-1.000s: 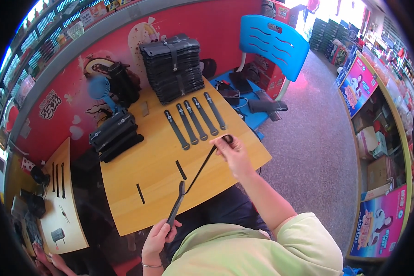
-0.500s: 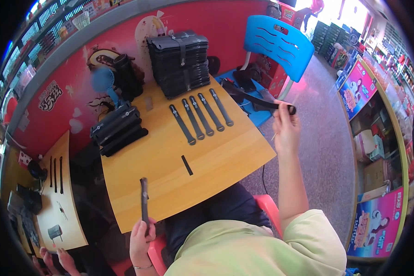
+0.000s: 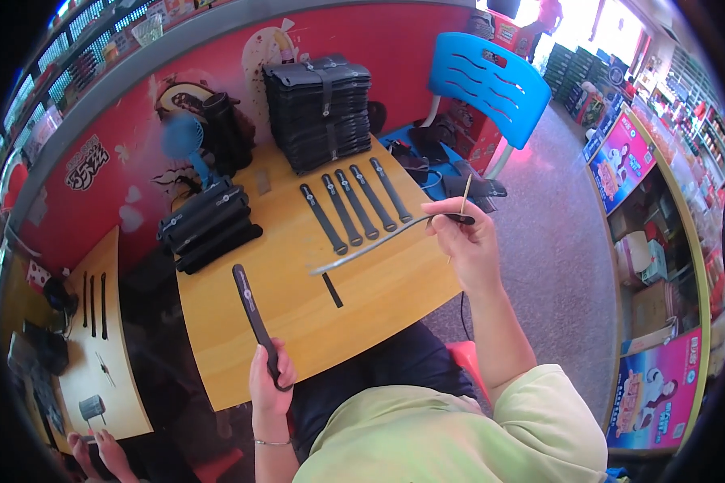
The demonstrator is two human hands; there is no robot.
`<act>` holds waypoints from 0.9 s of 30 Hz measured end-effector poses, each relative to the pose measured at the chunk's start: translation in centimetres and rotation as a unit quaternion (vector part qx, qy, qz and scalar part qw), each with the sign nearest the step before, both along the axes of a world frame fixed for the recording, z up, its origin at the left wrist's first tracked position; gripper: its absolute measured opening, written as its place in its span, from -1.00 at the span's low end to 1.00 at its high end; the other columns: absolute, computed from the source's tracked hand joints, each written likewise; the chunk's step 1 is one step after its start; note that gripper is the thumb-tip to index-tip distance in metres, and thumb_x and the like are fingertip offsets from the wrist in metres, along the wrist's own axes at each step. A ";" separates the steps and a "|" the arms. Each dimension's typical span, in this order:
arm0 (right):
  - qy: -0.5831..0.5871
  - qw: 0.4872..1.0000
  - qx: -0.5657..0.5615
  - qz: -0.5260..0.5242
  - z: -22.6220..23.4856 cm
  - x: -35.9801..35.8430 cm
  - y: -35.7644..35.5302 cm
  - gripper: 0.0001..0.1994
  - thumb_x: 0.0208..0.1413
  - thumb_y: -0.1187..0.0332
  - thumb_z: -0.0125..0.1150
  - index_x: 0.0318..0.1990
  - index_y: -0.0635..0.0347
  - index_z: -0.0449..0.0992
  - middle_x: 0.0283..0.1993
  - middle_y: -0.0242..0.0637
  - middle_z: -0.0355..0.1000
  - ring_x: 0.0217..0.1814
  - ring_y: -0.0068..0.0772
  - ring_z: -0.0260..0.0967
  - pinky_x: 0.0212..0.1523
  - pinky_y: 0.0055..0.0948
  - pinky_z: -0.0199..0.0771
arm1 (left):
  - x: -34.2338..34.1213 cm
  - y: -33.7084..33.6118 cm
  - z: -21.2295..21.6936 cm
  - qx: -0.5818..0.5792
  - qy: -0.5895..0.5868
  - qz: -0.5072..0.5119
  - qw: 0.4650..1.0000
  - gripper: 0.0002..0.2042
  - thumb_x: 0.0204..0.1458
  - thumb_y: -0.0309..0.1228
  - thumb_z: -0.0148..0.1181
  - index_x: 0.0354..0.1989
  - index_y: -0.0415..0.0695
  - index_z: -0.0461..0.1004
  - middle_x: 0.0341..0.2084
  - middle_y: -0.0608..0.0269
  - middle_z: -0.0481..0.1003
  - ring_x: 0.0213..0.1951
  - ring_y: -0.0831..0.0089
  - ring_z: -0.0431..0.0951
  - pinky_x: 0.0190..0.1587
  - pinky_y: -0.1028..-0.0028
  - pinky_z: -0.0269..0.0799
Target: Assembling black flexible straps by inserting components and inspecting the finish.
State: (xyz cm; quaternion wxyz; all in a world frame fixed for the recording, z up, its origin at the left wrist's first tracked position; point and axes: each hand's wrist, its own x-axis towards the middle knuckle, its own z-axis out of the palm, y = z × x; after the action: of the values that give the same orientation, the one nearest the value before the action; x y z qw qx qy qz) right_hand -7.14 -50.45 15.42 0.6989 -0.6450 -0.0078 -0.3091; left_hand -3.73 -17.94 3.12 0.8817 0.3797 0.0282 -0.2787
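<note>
Upright above the near left part of the table, a dark strap [image 3: 252, 310] with a pale mark is gripped at its lower end by my left hand [image 3: 272, 377]. Over the right table edge, my right hand [image 3: 469, 249] pinches one end of a second dark strap [image 3: 407, 226], whose free length reaches left across the table and blurs at the tip. A thin wooden stick [image 3: 466, 193] also sticks up from my right fingers. Beneath that strap lies a short black strip [image 3: 333, 291]. Several similar straps [image 3: 346, 203] rest in a row behind it.
A stack of folded black pouches [image 3: 321, 117] stands at the table's back, with rolled black bundles [image 3: 205, 219] and a blue fan [image 3: 187, 141] to the left. Another person's hands [image 3: 105, 456] are at a side table [image 3: 129, 394]. A blue chair [image 3: 491, 84] stands back right.
My right hand has come left and lower, swinging its strap over the table. My left hand has risen slightly to the right, turning its strap's marked face into view.
</note>
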 end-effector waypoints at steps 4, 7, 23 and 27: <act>0.024 0.999 -0.043 -0.007 0.3 0.0 1.3 -0.85 0.10 0.49 0.14 -0.17 0.22 0.51 -0.42 -0.45 0.42 -0.59 -0.84 0.11 -0.59 -0.78 0.03 | 1.0 -1.3 -0.3 -0.025 -0.026 0.007 0.999 -0.67 0.25 -0.13 -0.23 -0.13 -0.14 0.33 -0.66 0.41 0.18 -0.73 0.65 0.08 -0.67 0.63 -0.02; 0.031 0.998 -0.047 0.007 0.0 0.7 2.4 -0.84 0.06 0.56 0.13 -0.19 0.23 0.52 -0.36 -0.45 0.43 -0.44 -0.76 0.31 -0.42 -0.77 0.25 | 0.9 -1.1 -1.3 -0.048 -0.021 0.026 0.998 -0.66 0.25 -0.15 -0.24 -0.11 -0.16 0.32 -0.66 0.39 0.20 -0.72 0.63 0.09 -0.65 0.61 -0.02; 0.022 0.992 -0.127 0.011 -1.3 8.3 6.2 -0.80 0.06 0.57 0.17 -0.13 0.25 0.51 -0.34 -0.52 0.43 -0.39 -0.85 0.24 -0.44 -0.83 0.15 | 1.6 0.0 -3.2 -0.093 -0.034 -0.018 0.995 -0.68 0.25 -0.19 -0.24 -0.06 -0.17 0.30 -0.60 0.31 0.30 -0.68 0.58 0.16 -0.58 0.58 0.07; -0.037 0.989 -0.140 -0.009 -2.8 11.9 6.8 -0.79 0.07 0.53 0.19 -0.12 0.22 0.52 -0.40 -0.61 0.38 -0.50 -0.87 0.08 -0.53 -0.80 0.02 | 1.6 0.0 -3.3 -0.084 -0.033 -0.019 0.996 -0.68 0.25 -0.18 -0.23 -0.06 -0.17 0.30 -0.59 0.31 0.30 -0.68 0.58 0.17 -0.58 0.58 0.07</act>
State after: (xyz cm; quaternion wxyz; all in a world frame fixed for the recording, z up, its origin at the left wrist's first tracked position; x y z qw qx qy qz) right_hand 4.73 -43.70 12.61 0.5978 -0.7249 -0.0711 -0.3348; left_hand -2.14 -17.95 -0.15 0.9056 0.3134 -0.0316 -0.2841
